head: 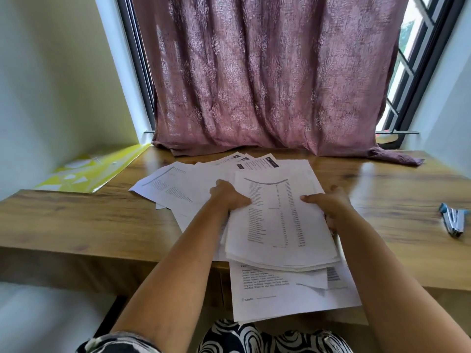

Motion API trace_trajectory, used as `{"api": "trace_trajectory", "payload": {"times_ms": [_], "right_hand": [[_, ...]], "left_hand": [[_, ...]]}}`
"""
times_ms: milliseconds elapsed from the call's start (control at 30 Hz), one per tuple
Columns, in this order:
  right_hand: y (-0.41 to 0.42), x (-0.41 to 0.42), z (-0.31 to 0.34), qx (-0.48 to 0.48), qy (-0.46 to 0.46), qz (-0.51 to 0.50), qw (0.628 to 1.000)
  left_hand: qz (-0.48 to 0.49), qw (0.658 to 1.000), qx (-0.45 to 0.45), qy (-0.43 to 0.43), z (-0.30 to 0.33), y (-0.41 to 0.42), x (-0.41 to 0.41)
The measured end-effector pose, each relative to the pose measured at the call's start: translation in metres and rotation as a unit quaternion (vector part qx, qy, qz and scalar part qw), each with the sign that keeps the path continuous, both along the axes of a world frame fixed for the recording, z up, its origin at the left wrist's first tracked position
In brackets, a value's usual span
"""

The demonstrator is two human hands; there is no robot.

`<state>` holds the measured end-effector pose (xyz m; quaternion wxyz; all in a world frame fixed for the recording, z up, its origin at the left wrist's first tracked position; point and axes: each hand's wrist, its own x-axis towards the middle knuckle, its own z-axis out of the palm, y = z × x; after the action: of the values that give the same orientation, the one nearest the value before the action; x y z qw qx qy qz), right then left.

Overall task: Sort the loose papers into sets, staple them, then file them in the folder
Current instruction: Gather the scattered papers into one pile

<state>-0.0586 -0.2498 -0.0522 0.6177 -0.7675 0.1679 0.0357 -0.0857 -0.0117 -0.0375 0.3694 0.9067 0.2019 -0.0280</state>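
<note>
Step in hand: gathering; judged from the pile, sorting has barely begun and nothing looks stapled or filed.

Stack: a sheaf of papers (280,220) held at the near desk edge, top sheet a printed table, long axis running from 6 to 12 o'clock, near end overhanging the wooden desk (76,217).

Left hand (228,197): at 9 o'clock of the stack, thumb on the top sheet, fingers curled under the left edge, closed on the sheaf.

Right hand (328,202): at 3 o'clock of the stack, thumb lying across the top sheet, fingers wrapped under the right edge, also closed on it.

Arm pose: both forearms reach forward from 6 o'clock and converge slightly; wrists roughly level, palms turned inward toward each other.

Loose sheets (178,184): fanned on the desk from 10 to 12 o'clock of the stack, partly under it; more sheets stick out below at 6 o'clock.

Stapler (452,221): at 3 o'clock, well apart from the stack, lying on the desk; the right hand is the nearer one.

Folder (91,169): yellow, at 10 o'clock, far corner of the desk, well apart; the left hand is nearer.

Key relation: the stack's long edges sit in both grips, so squaring it likely means tapping the short near edge downward.

Risk: lower sheets sit askew and could slip out.
</note>
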Motion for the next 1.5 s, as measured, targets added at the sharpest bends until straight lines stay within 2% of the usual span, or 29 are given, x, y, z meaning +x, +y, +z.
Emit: {"api": "trace_trajectory", "payload": {"times_ms": [133,233,300,400,467,500,533,600,633,700,733,800,867,967,1033,1167,1267,1367,1433,1500], "right_hand": [[0.003,-0.008,0.000,-0.046,-0.017,-0.011,0.999],[0.000,-0.011,0.002,-0.110,-0.025,0.025,0.993],[0.000,-0.014,0.006,-0.113,-0.018,0.055,0.992],[-0.003,-0.021,0.012,-0.126,-0.026,0.068,0.989],[-0.011,-0.023,0.025,0.049,-0.083,0.087,0.992],[-0.014,-0.024,0.034,0.146,-0.107,0.118,0.976],[-0.016,-0.025,0.044,0.204,-0.130,0.149,0.959],[-0.013,-0.028,0.066,0.238,-0.196,0.173,0.935],[-0.009,-0.031,0.077,0.216,-0.251,0.140,0.933],[0.000,-0.032,0.093,0.087,-0.367,0.042,0.925],[0.005,-0.034,0.099,0.023,-0.415,0.001,0.910],[0.013,-0.041,0.103,-0.031,-0.466,-0.029,0.884],[0.019,-0.044,0.098,-0.049,-0.482,-0.016,0.875],[0.022,-0.044,0.087,-0.006,-0.469,0.009,0.883],[0.022,-0.044,0.084,0.006,-0.447,0.008,0.894],[0.018,-0.042,0.090,-0.067,-0.439,-0.004,0.896],[0.024,-0.049,0.105,-0.129,-0.506,-0.024,0.853],[0.027,-0.059,0.118,-0.112,-0.550,-0.025,0.827],[0.024,-0.061,0.109,-0.091,-0.523,0.002,0.847],[0.024,-0.063,0.080,-0.073,-0.467,0.035,0.880]], "left_hand": [[-0.003,0.985,-0.174,-0.010,-0.002,0.003,-0.006],[-0.051,0.972,-0.228,-0.013,-0.004,0.002,-0.012],[-0.101,0.964,-0.235,-0.074,0.001,-0.001,-0.017],[-0.121,0.936,-0.264,-0.201,0.016,-0.003,-0.029],[-0.129,0.904,-0.301,-0.275,0.033,-0.001,-0.033],[-0.134,0.887,-0.323,-0.302,0.041,0.001,-0.035],[-0.141,0.873,-0.333,-0.328,0.051,0.001,-0.039],[-0.144,0.859,-0.294,-0.393,0.068,-0.001,-0.045],[-0.137,0.857,-0.246,-0.432,0.074,-0.002,-0.047],[-0.121,0.841,-0.165,-0.501,0.083,-0.003,-0.050],[-0.118,0.834,-0.152,-0.518,0.086,-0.005,-0.050],[-0.108,0.832,-0.156,-0.521,0.089,-0.006,-0.049],[-0.095,0.825,-0.166,-0.531,0.089,-0.006,-0.048],[-0.090,0.821,-0.184,-0.533,0.087,-0.007,-0.047],[-0.099,0.830,-0.189,-0.515,0.085,-0.010,-0.048],[-0.124,0.844,-0.193,-0.485,0.079,-0.018,-0.044],[-0.095,0.811,-0.175,-0.550,0.091,-0.029,-0.051],[-0.070,0.780,-0.214,-0.584,0.103,-0.030,-0.057],[-0.058,0.790,-0.264,-0.550,0.093,-0.024,-0.054],[-0.049,0.835,-0.282,-0.470,0.067,-0.024,-0.054]]}}
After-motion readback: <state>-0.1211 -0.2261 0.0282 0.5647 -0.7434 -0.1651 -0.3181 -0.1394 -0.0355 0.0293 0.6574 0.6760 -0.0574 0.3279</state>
